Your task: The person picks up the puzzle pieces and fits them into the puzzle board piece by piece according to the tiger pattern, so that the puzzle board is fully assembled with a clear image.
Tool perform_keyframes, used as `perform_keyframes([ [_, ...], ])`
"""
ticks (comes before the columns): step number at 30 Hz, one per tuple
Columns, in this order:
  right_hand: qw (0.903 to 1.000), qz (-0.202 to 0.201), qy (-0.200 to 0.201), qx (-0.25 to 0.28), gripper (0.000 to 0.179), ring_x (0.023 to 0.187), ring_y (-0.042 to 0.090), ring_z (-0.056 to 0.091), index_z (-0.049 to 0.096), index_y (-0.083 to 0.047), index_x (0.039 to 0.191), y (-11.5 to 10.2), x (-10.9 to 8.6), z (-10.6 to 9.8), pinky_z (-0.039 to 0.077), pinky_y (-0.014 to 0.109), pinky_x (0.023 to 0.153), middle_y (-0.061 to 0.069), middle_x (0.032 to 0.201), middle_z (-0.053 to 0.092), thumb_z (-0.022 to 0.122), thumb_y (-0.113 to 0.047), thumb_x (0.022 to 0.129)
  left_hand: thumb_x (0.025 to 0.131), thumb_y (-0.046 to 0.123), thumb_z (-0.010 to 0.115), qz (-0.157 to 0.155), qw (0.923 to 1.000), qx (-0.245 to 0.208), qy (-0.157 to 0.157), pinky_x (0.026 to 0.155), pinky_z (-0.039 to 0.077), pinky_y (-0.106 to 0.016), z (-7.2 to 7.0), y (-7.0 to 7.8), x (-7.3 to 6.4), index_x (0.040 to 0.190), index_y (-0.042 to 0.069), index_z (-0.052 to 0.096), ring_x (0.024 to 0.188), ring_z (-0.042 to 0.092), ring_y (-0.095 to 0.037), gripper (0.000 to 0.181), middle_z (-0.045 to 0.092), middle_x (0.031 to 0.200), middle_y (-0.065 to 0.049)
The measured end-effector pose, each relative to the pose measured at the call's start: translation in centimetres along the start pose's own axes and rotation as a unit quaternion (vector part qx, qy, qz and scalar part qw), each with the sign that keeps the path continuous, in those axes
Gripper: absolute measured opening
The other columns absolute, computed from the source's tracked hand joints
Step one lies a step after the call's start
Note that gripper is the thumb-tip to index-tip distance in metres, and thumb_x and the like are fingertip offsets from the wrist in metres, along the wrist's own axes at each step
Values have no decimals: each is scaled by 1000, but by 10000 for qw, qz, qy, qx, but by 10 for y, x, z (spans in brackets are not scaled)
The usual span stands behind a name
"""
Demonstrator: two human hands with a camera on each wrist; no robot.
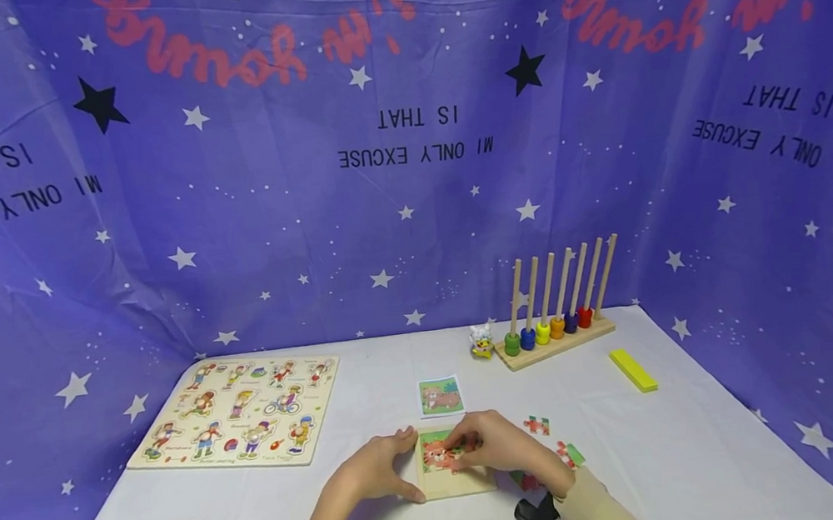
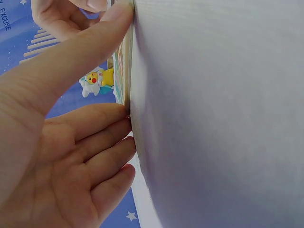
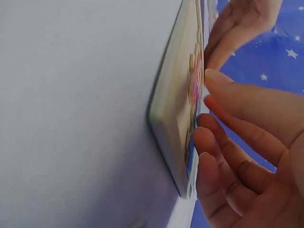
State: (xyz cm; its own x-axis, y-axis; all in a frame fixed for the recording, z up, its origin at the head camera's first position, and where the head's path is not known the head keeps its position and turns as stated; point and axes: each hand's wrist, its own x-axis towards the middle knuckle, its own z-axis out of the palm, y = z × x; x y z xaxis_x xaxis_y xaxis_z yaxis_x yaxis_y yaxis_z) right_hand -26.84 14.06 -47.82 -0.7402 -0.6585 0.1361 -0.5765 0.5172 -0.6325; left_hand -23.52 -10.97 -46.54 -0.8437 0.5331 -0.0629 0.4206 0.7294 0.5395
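Note:
A square wooden puzzle board (image 1: 459,484) lies on the table with several tiger-picture jigsaw pieces (image 1: 436,456) set in its upper part. My left hand (image 1: 378,467) is spread along the board's left side. In the left wrist view, the left thumb and fairly straight fingertips (image 2: 124,173) touch the board's edge. My right hand (image 1: 500,446) is over the board, pinching a jigsaw piece among the laid ones; its fingers hide much of that piece. In the right wrist view, the thumb and curled fingers are close against the pieces (image 3: 194,88) on the board.
Loose jigsaw pieces (image 1: 571,453) lie right of the board, some partly under the right forearm. A picture card (image 1: 440,397) lies behind it. Farther off are a wooden figure puzzle (image 1: 231,412), a small toy figure (image 1: 480,342), a bead-and-peg stand (image 1: 556,347) and a yellow block (image 1: 633,370).

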Motion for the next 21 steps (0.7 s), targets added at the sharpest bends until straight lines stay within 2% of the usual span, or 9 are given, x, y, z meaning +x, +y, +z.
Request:
perform_keyframes([
  [7,9998,-2,168,133,24,78,9,60,73,-9,104,4,-12,-14,52,21,66,-1,96,69,78,-13,81,63,38,87,0,10000,-15,31,110,33,-51,0,0,0,137,-2,50,132,42,-37,92,44,145,-17],
  [15,9995,27,311,-94,24,81,13,61,71,-7,106,14,-36,-36,55,29,68,2,98,69,76,-14,83,62,37,87,8,10000,-9,51,110,32,-51,1,1,0,137,-2,50,132,42,-37,92,43,146,-17],
  [18,9989,103,406,-188,25,81,13,61,71,-7,106,19,-45,-45,55,32,69,3,99,69,77,-14,83,63,37,87,0,10000,-11,48,110,32,-51,1,1,0,137,-2,50,132,42,-37,92,43,146,-17],
  [21,9981,257,513,-214,26,80,14,61,71,-6,107,27,-55,-52,54,29,68,4,99,69,76,-14,83,63,37,87,-12,10000,-33,35,110,32,-51,0,2,-1,137,-2,50,133,41,-37,92,43,146,-17],
])
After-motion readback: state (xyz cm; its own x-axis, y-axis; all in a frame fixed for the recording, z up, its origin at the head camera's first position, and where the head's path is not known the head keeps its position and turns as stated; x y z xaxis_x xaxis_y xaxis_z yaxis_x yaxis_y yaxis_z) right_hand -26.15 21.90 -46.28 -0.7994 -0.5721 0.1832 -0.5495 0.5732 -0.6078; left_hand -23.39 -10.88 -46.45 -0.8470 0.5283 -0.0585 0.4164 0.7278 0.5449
